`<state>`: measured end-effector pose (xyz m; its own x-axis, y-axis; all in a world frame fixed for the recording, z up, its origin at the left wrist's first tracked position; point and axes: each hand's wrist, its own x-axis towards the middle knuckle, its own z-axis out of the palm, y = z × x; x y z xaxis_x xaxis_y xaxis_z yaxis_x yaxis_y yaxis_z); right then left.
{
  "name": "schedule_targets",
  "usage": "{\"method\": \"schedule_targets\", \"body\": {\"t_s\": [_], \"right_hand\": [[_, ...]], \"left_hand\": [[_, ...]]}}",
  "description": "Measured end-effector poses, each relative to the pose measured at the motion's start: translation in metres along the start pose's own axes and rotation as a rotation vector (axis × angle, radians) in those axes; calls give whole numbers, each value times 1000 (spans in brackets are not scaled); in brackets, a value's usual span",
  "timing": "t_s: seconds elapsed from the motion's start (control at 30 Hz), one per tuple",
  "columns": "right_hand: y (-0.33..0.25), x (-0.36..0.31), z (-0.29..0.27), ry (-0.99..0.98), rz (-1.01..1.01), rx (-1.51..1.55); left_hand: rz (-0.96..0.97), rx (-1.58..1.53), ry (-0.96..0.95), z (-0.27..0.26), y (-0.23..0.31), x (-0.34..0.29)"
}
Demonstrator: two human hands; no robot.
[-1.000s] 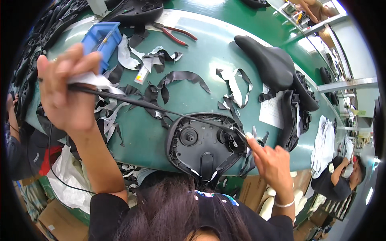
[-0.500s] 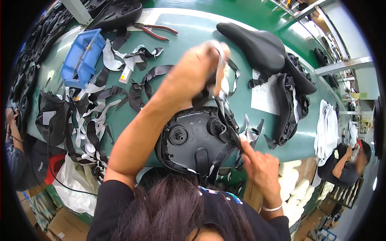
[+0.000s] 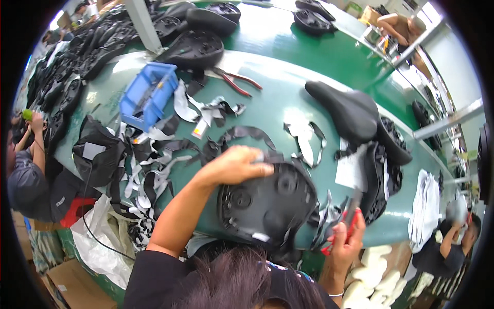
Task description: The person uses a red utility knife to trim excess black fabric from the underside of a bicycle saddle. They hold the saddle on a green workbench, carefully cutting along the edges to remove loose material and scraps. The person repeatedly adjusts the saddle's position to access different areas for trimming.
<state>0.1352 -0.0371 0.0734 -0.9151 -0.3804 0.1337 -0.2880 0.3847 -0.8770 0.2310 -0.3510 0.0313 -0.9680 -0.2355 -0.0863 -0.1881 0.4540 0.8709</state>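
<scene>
Upturned saddle (image 3: 265, 211), likely stiff, light, best gripped where the left hand (image 3: 237, 165) clamps, its far rim; right hand (image 3: 346, 248) clenched round a red-handled tool (image 3: 351, 222)

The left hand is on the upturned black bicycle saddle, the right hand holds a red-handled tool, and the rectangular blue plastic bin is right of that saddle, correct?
No, the head view shows the rectangular blue plastic bin left of the upturned black bicycle saddle. The left hand is on that saddle; the right hand holds a red-handled tool.
</scene>
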Motion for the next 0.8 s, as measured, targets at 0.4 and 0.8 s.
{"method": "schedule_targets", "body": {"t_s": [0.4, 0.8], "right_hand": [[-45, 180, 54, 40, -275, 53], [-17, 568, 323, -179, -87, 349]], "left_hand": [[407, -34, -75, 23, 8, 79], [106, -454, 303, 25, -12, 80]]}}
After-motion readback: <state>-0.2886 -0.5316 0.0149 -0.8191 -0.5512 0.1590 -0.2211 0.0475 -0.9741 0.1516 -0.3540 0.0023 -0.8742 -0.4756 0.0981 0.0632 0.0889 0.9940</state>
